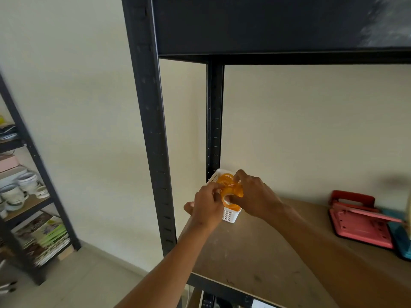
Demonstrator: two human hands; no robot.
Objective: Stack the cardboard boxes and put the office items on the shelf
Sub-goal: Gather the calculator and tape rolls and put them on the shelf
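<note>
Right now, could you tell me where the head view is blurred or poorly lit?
Head view: the hands and orange tape rolls over the white basket are fairly sharp; the left-hand shelving smears with motion blur; the upper shelf's underside is dark.

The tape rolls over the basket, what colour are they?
Translucent orange tape rolls, held by both hands over the white basket; head view.
</note>
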